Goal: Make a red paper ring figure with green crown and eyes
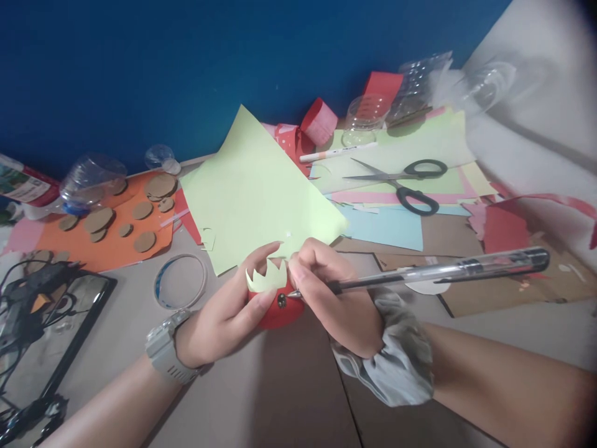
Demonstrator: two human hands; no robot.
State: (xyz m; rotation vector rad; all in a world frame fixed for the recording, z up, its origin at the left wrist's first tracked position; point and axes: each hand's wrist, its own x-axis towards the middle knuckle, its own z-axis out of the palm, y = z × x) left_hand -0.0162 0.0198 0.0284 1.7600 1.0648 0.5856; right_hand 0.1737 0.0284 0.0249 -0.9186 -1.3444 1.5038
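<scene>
My left hand (224, 320) grips a small rounded red paper piece (275, 320), with the thumb on its near face. A pale green strip cut into zigzag points (269, 279) stands along the top of it like a crown. On the red face is a small dark round mark (282, 301). My right hand (333, 295) is closed around a clear-barrelled pen (448, 272), which slants up to the right. The pen's tip is beside the dark mark; whether it touches the paper I cannot tell.
Behind my hands lies a large light green sheet (261, 186). Black-handled scissors (394, 179) and a white marker (338, 152) rest on papers at the right. At the left are a tape roll (159, 291), several cardboard discs (144, 241) on orange paper (140, 186), and a black-framed tray (86, 333).
</scene>
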